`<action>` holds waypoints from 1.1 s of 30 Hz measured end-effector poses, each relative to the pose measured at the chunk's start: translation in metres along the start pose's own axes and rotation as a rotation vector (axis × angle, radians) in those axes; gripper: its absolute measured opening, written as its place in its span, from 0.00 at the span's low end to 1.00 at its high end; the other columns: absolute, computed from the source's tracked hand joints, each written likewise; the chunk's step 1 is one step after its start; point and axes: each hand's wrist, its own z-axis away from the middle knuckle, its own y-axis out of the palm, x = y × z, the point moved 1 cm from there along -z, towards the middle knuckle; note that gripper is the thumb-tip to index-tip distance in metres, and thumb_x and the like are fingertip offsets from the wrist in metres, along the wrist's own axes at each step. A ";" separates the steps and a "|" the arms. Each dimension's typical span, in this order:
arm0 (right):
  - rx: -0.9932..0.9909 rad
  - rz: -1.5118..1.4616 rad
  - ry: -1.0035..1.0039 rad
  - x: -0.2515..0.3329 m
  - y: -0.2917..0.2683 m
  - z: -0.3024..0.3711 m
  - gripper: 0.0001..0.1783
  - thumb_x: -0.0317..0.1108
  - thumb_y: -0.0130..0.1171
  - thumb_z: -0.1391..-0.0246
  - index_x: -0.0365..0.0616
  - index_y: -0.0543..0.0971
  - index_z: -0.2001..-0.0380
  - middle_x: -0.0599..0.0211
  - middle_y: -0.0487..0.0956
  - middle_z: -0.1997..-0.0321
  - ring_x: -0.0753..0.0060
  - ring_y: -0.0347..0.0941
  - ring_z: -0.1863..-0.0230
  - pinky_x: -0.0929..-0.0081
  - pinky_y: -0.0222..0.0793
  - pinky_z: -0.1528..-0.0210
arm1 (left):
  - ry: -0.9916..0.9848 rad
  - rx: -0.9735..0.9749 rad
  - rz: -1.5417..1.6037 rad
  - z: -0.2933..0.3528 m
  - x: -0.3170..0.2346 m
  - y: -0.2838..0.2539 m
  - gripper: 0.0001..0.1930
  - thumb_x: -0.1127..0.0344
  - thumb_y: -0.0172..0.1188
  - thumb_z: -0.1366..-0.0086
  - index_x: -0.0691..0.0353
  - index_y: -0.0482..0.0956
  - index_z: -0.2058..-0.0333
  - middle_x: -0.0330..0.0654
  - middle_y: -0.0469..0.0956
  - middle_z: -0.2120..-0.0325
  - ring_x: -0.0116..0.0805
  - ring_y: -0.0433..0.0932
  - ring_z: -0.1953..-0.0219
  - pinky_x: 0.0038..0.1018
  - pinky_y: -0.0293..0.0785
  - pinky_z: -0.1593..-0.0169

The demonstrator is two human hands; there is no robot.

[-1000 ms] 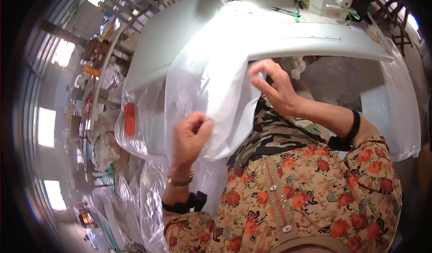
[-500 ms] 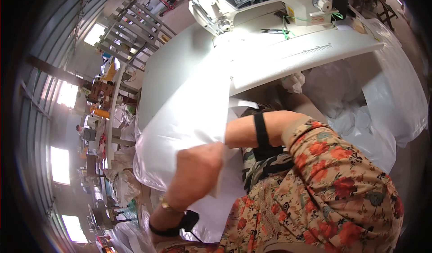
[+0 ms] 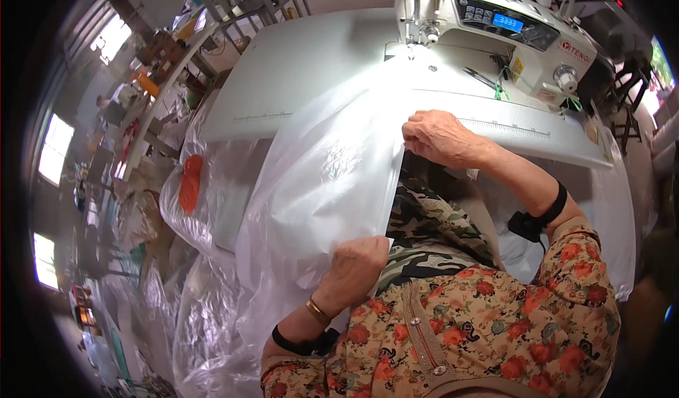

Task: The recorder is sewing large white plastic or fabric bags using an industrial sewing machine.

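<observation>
A translucent white plastic sheet (image 3: 318, 193) hangs from the sewing machine's table down toward my lap. Its upper end runs up to the needle area of the white sewing machine (image 3: 453, 26). Low on its right edge, my left hand (image 3: 359, 262) is closed in a pinch, with a bit of the sheet showing past the fingers. Higher along that same edge, by the front of the table, my right hand (image 3: 440, 137) has its fingers bent and pressed together on the sheet. Between the two hands the edge looks fairly straight.
The pale sewing table (image 3: 304, 65) has a printed ruler along its front edge. Dark snips (image 3: 481, 78) with green thread lie under the machine arm. An orange-red piece (image 3: 189, 184) rests on clear plastic at the left. A slatted rack (image 3: 247, 2) stands behind.
My right hand, hidden behind the sheet before, now shows at its edge by the table. My left hand sits lower on the edge. The whole view has turned, bringing more of the machine in.
</observation>
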 end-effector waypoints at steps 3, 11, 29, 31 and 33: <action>-0.002 0.210 -0.090 -0.001 0.024 -0.028 0.12 0.40 0.61 0.47 0.45 0.78 0.63 0.63 0.76 0.60 0.62 0.70 0.53 0.64 0.64 0.49 | 0.029 -0.012 0.039 -0.006 -0.009 0.007 0.03 0.74 0.54 0.49 0.62 0.68 0.76 0.45 0.72 0.82 0.41 0.76 0.77 0.33 0.70 0.73; -0.167 -0.190 -0.231 0.017 0.015 -0.071 0.14 0.25 0.54 0.54 0.44 0.81 0.62 0.55 0.79 0.59 0.50 0.75 0.56 0.58 0.70 0.50 | -0.093 -0.081 0.107 -0.001 -0.020 0.011 0.04 0.74 0.56 0.47 0.62 0.68 0.76 0.45 0.73 0.78 0.41 0.77 0.75 0.33 0.72 0.73; -0.253 0.046 0.036 -0.090 0.018 -0.052 0.07 0.30 0.54 0.48 0.48 0.75 0.64 0.65 0.75 0.58 0.57 0.76 0.59 0.59 0.73 0.58 | -0.350 -0.298 0.394 0.029 -0.022 0.009 0.24 0.78 0.55 0.42 0.68 0.72 0.45 0.51 0.73 0.73 0.48 0.75 0.73 0.37 0.71 0.69; -0.257 0.031 0.080 -0.091 0.018 -0.049 0.08 0.31 0.55 0.48 0.47 0.75 0.63 0.64 0.75 0.58 0.57 0.75 0.58 0.60 0.72 0.57 | -0.333 -0.285 0.381 0.030 -0.016 0.018 0.25 0.78 0.54 0.41 0.68 0.71 0.43 0.51 0.74 0.73 0.47 0.75 0.72 0.36 0.71 0.69; -0.377 0.058 0.092 -0.096 0.020 -0.045 0.10 0.32 0.55 0.49 0.46 0.75 0.61 0.61 0.75 0.58 0.55 0.74 0.55 0.58 0.70 0.53 | -0.335 -0.207 0.423 0.020 -0.015 0.023 0.21 0.77 0.54 0.42 0.67 0.75 0.47 0.50 0.75 0.72 0.47 0.75 0.74 0.36 0.71 0.69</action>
